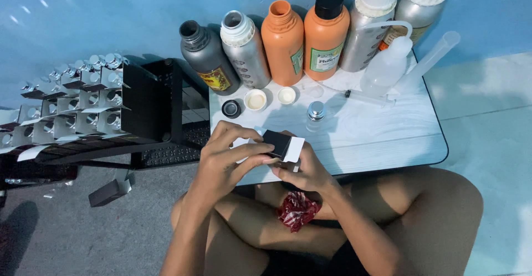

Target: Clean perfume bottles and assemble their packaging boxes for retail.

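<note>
From the head camera, both hands meet at the near edge of a small white table point(388, 137) with a wood-grain top and round corners. The left hand point(221, 162) has its fingers curled around a small black box point(277, 142) with a white flap, pinching it from the 9 o'clock side. The right hand point(307, 171) cups the same box from below, at 5 o'clock, with its fingers closed under it. The box is flat-sided and looks like thin card.

At 12 o'clock from the box stands a tiny glass bottle point(315, 115) with a shiny silver cap. Past it is a row of big bottles: two grey metal bottles point(227, 57) with no lids, then two smooth orange bottles point(305, 38), one with a black cap. Small round caps point(256, 99) lie in front of them. A soft clear squeeze bottle point(388, 65) sits at 1 o'clock.

At 9 o'clock, a black rack point(149, 110) holds many more open boxes point(83, 104) with silver tops inside. A red and white cloth point(297, 209) lies on the person's lap.
</note>
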